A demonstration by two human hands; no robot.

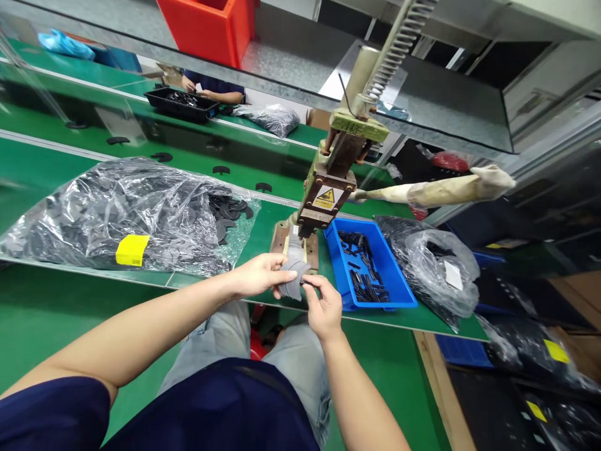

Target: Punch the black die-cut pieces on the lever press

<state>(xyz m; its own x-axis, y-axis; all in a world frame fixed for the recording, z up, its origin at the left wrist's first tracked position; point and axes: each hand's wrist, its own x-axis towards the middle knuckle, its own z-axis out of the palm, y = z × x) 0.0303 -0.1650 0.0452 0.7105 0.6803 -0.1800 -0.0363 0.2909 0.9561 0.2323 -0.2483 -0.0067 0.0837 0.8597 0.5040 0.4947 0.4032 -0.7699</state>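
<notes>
My left hand (260,275) is closed on a dark grey curved flat piece (293,287), thumb on top; there may be more than one piece stacked there. At the piece's right edge my right hand (325,307) pinches a small black part (305,280), mostly covered by the fingertips. Both hands are just in front of the base of a hand press (327,194), whose ram hangs above the base plate. To the right stands a blue bin (401,291) with many narrow black parts (369,285) inside.
A clear bag (107,213) of dark curved pieces lies left, open toward the press. The press lever (436,191) sticks out rightward. Another plastic bag (441,269) is right of the bin. Curved pieces dot the green strip behind. Across it, a co-worker's hands (195,88) are near a black tray (181,109).
</notes>
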